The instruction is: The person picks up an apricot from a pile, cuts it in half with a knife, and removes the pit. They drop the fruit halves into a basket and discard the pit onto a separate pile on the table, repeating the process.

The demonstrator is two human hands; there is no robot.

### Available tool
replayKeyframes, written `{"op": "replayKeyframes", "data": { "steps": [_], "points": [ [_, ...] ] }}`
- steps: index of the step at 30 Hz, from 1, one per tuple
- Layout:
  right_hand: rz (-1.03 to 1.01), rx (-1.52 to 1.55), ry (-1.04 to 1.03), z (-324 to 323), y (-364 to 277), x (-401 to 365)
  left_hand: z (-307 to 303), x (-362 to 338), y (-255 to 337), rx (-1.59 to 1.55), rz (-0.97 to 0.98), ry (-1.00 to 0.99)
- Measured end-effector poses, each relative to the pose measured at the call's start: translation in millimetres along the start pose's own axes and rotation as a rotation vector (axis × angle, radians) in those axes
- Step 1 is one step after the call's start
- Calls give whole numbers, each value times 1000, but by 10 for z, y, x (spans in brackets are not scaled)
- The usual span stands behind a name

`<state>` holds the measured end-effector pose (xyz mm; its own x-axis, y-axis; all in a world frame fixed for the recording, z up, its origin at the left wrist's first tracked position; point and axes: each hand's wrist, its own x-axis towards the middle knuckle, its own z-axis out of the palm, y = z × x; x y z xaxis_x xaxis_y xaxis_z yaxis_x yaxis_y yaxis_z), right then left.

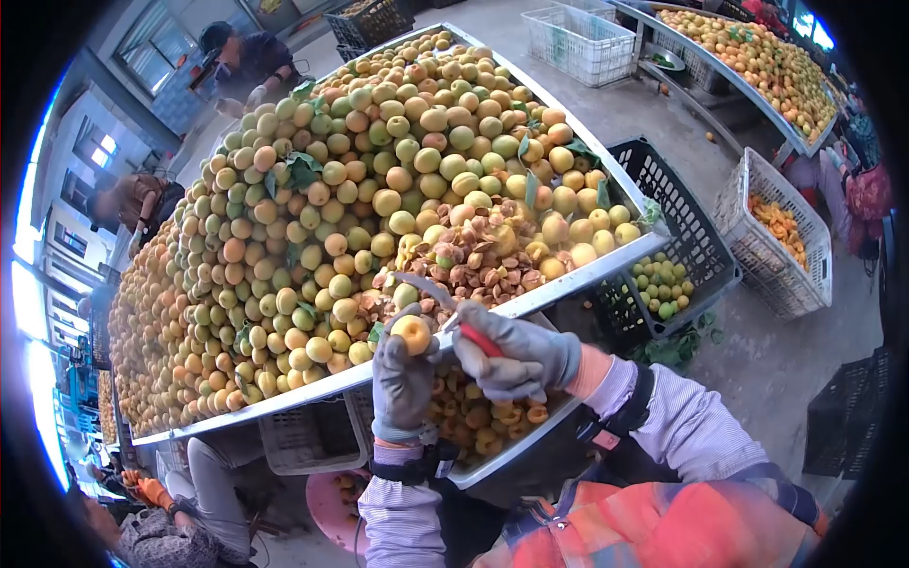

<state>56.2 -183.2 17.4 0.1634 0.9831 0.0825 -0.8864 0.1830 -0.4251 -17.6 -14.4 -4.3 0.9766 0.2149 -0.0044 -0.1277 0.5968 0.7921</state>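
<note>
In a grey glove, my left hand [401,383] grips a yellow apricot [411,334] upright at the table's near edge. My right hand [519,355], gloved too, is closed round the red handle of a curved knife [431,289], whose blade points left above the apricot. Just beyond both hands lies a heap of brown apricot pits [481,257] on the table. Whole green-yellow and orange apricots [312,204] are piled over the rest of it. Below my hands, a bin of cut apricots [483,421] sits under the table rim [549,292].
A black crate with green fruit [663,286] stands to the right, near a white crate of orange pieces [778,227]. Other people work at the left side, one with orange gloves [151,492]. A pink basin [331,506] is below left. A second fruit table [757,66] stands back right.
</note>
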Motion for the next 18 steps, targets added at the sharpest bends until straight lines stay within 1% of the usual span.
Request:
{"op": "replayKeyframes", "data": {
  "steps": [1, 3, 4, 6, 8, 9, 10, 13, 15, 18],
  "points": [
    [7, -177, 147, 32, -70, -63, 11, -12, 17, -40, -12, 9],
    [36, -562, 378, 157, -140, -122, 25, -23, 47, -123, -24, 31],
    [36, -561, 376, 157, -129, -109, -2, -16, 63, -142, -37, 3],
    [163, -806, 561, 166, -70, -73, -40, -27, 32, -175, -37, 10],
    [133, -816, 581, 163, -22, -31, -47, -23, 25, -210, -34, 16],
    [105, -829, 598, 156, -3, -14, -46, -15, 37, -162, -40, 18],
    [106, -829, 595, 143, 9, -10, -45, -12, 52, -113, -46, 20],
    [130, -803, 587, 100, 49, -10, 2, -18, 54, -123, -24, 39],
    [126, -879, 602, 91, 101, 10, 24, -15, 52, -116, -18, 29],
    [125, -852, 627, 112, 104, 20, 9, -18, 44, -106, -14, 30]
  ]
}}
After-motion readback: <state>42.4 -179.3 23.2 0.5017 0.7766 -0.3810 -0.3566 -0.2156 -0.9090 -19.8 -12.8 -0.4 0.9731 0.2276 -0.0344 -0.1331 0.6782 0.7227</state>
